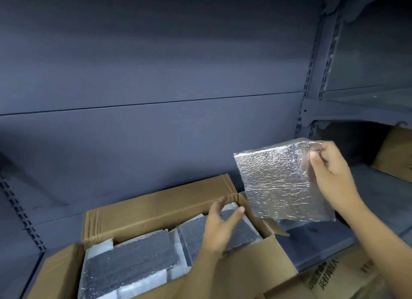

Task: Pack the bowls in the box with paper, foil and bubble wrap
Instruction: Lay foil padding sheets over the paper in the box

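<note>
Dark print on the flattened carton (334,276), upside down; unreadable.

Both forearms are bare, with no sleeves, gloves or jewellery visible.

A dark grey-blue metal shelving back panel (156,64) fills the view above and behind both hands, split by a thin horizontal seam. To the upper right of the right hand stand slotted grey metal uprights (308,80) with rows of small holes, and beyond them a grey shelf board on a bracket (356,111). Another slotted upright (20,211) runs down far left of the left hand. Light is dim and cool, brightest across the panel's middle.
</note>
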`<move>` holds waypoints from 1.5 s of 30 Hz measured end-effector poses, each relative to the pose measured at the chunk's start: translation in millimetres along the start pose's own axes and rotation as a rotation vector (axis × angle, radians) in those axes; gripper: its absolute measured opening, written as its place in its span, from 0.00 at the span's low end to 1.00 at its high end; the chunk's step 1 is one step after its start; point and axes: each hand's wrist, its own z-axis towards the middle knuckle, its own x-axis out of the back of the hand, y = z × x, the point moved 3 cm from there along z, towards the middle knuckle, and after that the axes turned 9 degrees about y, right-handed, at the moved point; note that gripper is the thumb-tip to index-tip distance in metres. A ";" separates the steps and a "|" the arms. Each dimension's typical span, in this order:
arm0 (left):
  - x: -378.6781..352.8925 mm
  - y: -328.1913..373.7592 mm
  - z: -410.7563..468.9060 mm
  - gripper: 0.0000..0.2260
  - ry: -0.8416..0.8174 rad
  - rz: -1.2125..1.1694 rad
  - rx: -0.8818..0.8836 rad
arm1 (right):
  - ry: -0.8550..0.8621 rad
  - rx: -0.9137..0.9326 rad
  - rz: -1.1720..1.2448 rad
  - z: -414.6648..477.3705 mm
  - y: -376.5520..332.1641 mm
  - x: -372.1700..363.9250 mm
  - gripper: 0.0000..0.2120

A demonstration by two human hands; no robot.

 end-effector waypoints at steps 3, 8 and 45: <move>10.9 -0.4 -5.9 0.16 -0.162 -0.162 0.050 | -0.020 -0.062 0.058 -5.0 -11.9 -22.7 0.05; 30.9 6.7 -24.2 0.16 -0.033 0.022 0.023 | -0.051 -0.162 -0.004 -21.1 -7.0 -68.4 0.22; 60.4 -13.8 -39.4 0.09 -0.074 0.318 -0.003 | -0.509 0.010 -0.684 -108.0 69.4 -85.7 0.15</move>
